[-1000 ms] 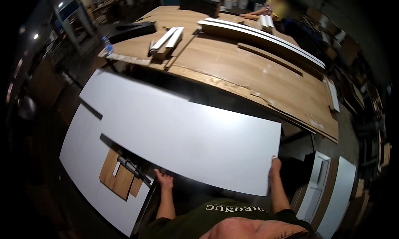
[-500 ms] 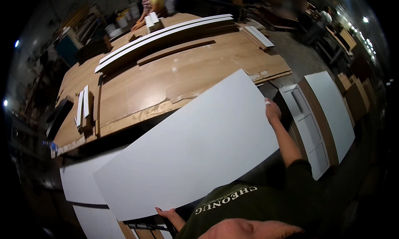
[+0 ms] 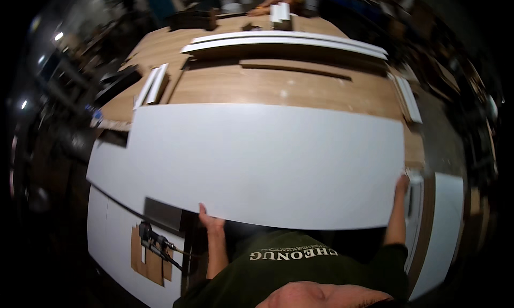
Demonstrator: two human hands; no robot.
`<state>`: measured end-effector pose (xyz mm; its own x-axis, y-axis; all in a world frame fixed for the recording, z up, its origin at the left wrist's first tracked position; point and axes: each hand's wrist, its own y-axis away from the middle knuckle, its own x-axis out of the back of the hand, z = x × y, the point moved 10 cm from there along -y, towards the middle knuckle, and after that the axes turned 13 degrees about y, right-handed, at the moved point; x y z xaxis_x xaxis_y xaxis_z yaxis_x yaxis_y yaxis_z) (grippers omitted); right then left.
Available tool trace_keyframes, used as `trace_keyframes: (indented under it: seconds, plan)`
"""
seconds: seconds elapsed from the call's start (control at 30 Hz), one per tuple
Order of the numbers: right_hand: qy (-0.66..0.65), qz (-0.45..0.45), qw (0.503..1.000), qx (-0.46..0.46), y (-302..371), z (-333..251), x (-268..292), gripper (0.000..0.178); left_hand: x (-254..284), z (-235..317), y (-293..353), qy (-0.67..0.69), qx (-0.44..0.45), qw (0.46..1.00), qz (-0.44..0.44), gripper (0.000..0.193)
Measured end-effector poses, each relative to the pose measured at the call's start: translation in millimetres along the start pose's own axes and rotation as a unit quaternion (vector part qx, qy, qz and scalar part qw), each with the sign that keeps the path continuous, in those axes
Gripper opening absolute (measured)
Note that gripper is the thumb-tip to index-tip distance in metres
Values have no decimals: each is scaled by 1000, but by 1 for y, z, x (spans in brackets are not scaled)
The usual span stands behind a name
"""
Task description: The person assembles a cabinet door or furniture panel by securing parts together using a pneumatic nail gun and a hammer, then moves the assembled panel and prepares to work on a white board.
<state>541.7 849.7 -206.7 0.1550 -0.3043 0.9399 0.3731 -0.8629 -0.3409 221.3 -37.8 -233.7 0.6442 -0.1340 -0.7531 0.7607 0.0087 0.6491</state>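
A large white rectangular panel (image 3: 267, 163) spans the middle of the view, overlapping the near part of the wooden worktable (image 3: 235, 88). My left hand (image 3: 211, 218) grips its near long edge, with the thumb showing over the top face and the fingers hidden beneath. On the panel's right short edge, close to the near corner, my right hand (image 3: 401, 183) is closed; its fingertips are partly out of sight. Whether the panel rests on the table or is held just above it, I cannot tell.
Long white-faced strips (image 3: 289, 42) lie across the table, with a brown strip (image 3: 294, 68) before them. Shorter white pieces (image 3: 151, 84) lie left, others (image 3: 408, 99) right. A black tool (image 3: 155, 241) sits over a lower white panel (image 3: 110, 230). Another person's hand (image 3: 259, 10) is at the far edge.
The white panel has swung from a slant to nearly parallel with the table's front and now covers more of it. Both hands keep their hold. The view has turned too.
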Motion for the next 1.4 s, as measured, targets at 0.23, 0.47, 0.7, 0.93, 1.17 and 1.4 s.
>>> trace_keyframes:
  seconds: [0.23,0.47,0.7,0.93,1.17,1.4]
  plan:
    - [-209,-205,948,-124,-65,-53,-59,45,-43,-94,16,-5,-78,997,-22,52]
    - [-193,-255,937,-137,-151,0,-119,54,-53,-173,-26,-55,-69,996,32,54]
    - [33,-216,974,52,-196,-29,-159,32,-59,-183,-72,-77,-112,991,-5,50]
    - [8,-155,985,78,-164,-172,26,34,-73,-137,-52,-557,-302,739,229,71]
    - [-34,-206,978,-20,-154,-194,1,45,-103,-155,-69,-335,-442,830,58,88]
    - [-89,-230,969,-30,-184,-224,-25,48,-131,-143,-91,-637,-382,618,257,109]
